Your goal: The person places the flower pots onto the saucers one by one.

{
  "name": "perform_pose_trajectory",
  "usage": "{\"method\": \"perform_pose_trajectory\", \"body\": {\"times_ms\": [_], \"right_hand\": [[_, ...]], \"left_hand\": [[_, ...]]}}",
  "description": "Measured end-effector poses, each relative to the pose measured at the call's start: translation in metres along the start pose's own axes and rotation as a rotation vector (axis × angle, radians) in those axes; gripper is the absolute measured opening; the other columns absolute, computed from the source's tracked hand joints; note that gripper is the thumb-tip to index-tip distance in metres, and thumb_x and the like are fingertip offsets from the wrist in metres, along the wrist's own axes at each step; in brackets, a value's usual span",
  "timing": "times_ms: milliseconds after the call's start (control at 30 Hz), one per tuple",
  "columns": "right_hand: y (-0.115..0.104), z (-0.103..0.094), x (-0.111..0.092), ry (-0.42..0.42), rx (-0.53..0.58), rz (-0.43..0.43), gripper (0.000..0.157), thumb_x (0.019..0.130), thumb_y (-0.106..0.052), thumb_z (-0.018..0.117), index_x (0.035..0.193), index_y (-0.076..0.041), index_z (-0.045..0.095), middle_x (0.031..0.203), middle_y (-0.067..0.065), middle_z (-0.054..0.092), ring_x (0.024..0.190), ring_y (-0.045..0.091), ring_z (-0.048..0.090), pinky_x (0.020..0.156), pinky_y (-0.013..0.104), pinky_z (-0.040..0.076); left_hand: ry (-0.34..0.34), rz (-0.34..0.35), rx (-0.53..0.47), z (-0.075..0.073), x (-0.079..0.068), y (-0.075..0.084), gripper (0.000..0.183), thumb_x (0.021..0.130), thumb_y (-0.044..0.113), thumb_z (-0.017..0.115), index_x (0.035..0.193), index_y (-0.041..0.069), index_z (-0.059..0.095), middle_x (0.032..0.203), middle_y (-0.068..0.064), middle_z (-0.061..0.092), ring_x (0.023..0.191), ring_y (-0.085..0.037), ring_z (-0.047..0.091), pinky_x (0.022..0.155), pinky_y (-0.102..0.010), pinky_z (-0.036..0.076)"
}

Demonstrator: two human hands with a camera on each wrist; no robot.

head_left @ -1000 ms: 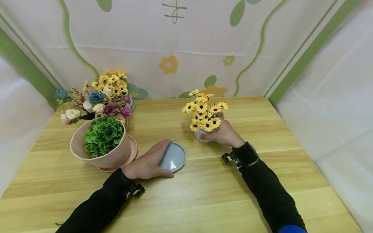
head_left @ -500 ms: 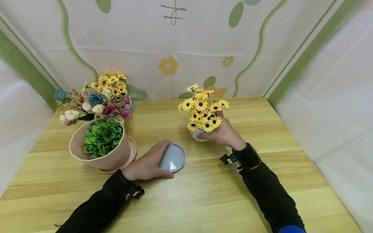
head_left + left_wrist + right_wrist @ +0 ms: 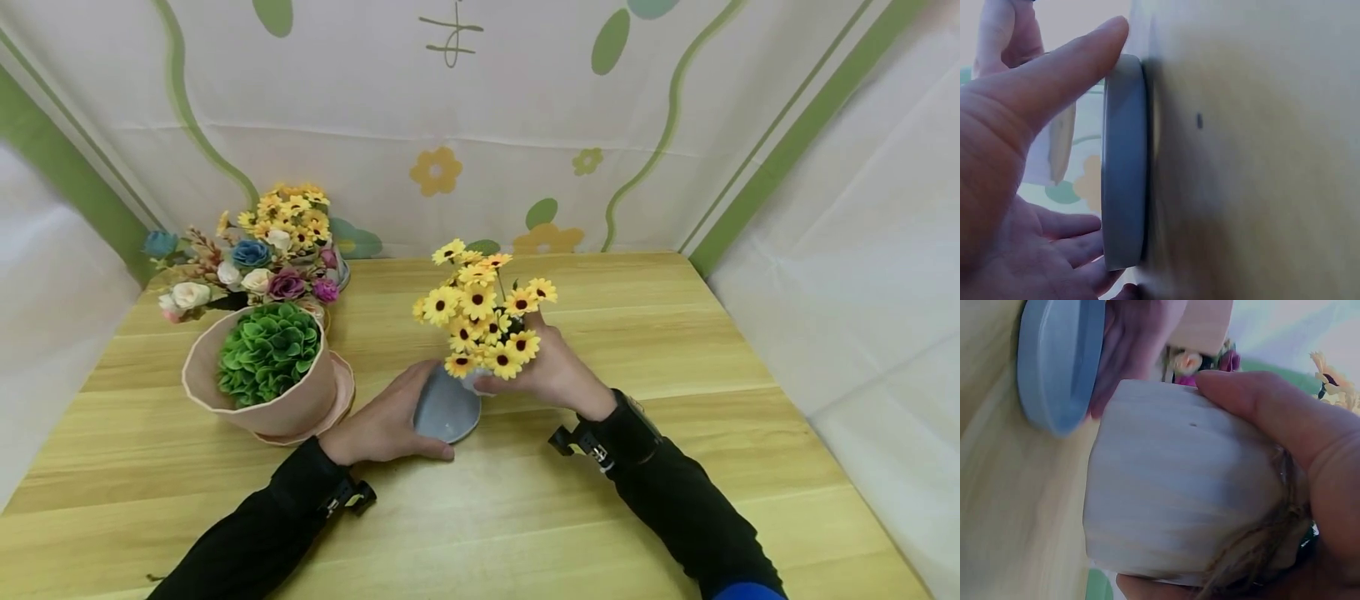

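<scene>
My right hand (image 3: 558, 375) grips a small whitish pot (image 3: 1179, 481) with twine tied round its neck. Yellow daisy-like flowers (image 3: 480, 304) stand up from it. In the right wrist view the pot hangs tilted, apart from the blue-grey saucer (image 3: 1060, 362). Around the left side of that saucer (image 3: 448, 412), which lies on the table, my left hand (image 3: 386, 421) holds it between thumb and fingers. The left wrist view shows the thumb (image 3: 1066, 75) at one end of the saucer's wall (image 3: 1124, 162) and fingertips at the other.
Left of my left hand stands a pink pot (image 3: 258, 417) on its saucer, with a green leafy ball plant (image 3: 268, 354). Behind it are mixed artificial roses (image 3: 255, 279) and another yellow bunch (image 3: 292, 217). A printed curtain (image 3: 510, 108) hangs behind the wooden table (image 3: 540, 517).
My right hand has carried the potted yellow flowers leftward and nearer to me, up to the saucer's far right side. The left hand stays at the saucer.
</scene>
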State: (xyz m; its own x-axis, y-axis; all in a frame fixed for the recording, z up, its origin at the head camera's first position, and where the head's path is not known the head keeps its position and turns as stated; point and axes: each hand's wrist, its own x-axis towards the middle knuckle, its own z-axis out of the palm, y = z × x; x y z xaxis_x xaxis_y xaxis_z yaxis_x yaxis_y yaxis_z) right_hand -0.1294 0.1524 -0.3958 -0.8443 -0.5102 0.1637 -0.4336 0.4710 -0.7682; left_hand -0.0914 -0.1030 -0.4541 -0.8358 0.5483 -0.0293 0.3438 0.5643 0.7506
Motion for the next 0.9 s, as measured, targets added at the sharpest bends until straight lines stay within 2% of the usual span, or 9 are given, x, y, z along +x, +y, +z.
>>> {"method": "perform_pose_trajectory", "body": {"times_ms": [167,300,400,533,633,767,900], "right_hand": [[-0.007,0.011,-0.004,-0.024,0.006,-0.045,0.084,0.067,-0.028,0.09,0.137,-0.028,0.043,0.128,-0.01,0.058,0.117,0.009,0.059,0.095,0.028,0.053],[-0.01,0.021,-0.005,-0.036,0.033,-0.068,0.079,0.067,-0.027,0.09,0.134,-0.027,0.047,0.124,-0.009,0.061,0.113,0.009,0.061,0.092,0.026,0.054],[-0.011,0.029,-0.005,-0.047,0.044,-0.093,0.081,0.068,-0.026,0.089,0.136,-0.026,0.045,0.126,-0.009,0.06,0.114,0.009,0.06,0.094,0.025,0.054],[-0.011,0.037,-0.005,-0.072,0.054,-0.109,0.08,0.069,-0.024,0.089,0.137,-0.026,0.045,0.125,-0.01,0.059,0.114,0.007,0.06,0.094,0.025,0.053],[-0.011,0.042,-0.005,-0.087,0.049,-0.111,0.076,0.07,-0.025,0.088,0.134,-0.029,0.048,0.123,-0.013,0.06,0.112,0.004,0.06,0.093,0.025,0.053],[-0.011,0.047,-0.005,-0.098,0.034,-0.122,0.075,0.069,-0.029,0.089,0.132,-0.034,0.049,0.123,-0.016,0.06,0.113,0.002,0.059,0.094,0.024,0.053],[-0.01,0.051,-0.004,-0.109,0.033,-0.156,0.079,0.069,-0.027,0.089,0.136,-0.034,0.046,0.129,-0.015,0.056,0.119,0.004,0.056,0.098,0.026,0.051]], "left_hand": [[0.018,0.058,-0.073,-0.002,0.004,-0.002,0.117,0.067,0.041,0.088,0.155,0.027,0.011,0.153,0.0,0.031,0.133,-0.02,0.041,0.106,-0.043,0.039],[0.002,0.126,-0.171,-0.007,0.006,-0.003,0.111,0.069,0.032,0.088,0.152,0.038,0.014,0.153,0.012,0.032,0.138,-0.013,0.037,0.115,-0.046,0.032],[-0.015,0.116,-0.202,-0.01,0.004,-0.005,0.107,0.071,0.033,0.087,0.15,0.042,0.017,0.151,0.018,0.033,0.141,-0.009,0.034,0.119,-0.045,0.026],[-0.034,0.038,-0.206,-0.012,0.001,-0.007,0.099,0.072,0.036,0.086,0.147,0.045,0.023,0.147,0.019,0.039,0.138,-0.007,0.039,0.118,-0.042,0.03],[-0.023,0.02,-0.186,-0.012,-0.001,-0.007,0.1,0.071,0.037,0.086,0.147,0.042,0.022,0.146,0.013,0.041,0.135,-0.01,0.042,0.115,-0.042,0.034],[0.003,0.071,-0.173,-0.012,-0.001,-0.009,0.104,0.071,0.034,0.087,0.15,0.037,0.019,0.149,0.009,0.039,0.137,-0.012,0.04,0.115,-0.043,0.034],[-0.008,0.119,-0.192,-0.013,-0.001,-0.01,0.097,0.074,0.03,0.085,0.149,0.038,0.024,0.148,0.011,0.04,0.137,-0.011,0.04,0.115,-0.04,0.034]]}}
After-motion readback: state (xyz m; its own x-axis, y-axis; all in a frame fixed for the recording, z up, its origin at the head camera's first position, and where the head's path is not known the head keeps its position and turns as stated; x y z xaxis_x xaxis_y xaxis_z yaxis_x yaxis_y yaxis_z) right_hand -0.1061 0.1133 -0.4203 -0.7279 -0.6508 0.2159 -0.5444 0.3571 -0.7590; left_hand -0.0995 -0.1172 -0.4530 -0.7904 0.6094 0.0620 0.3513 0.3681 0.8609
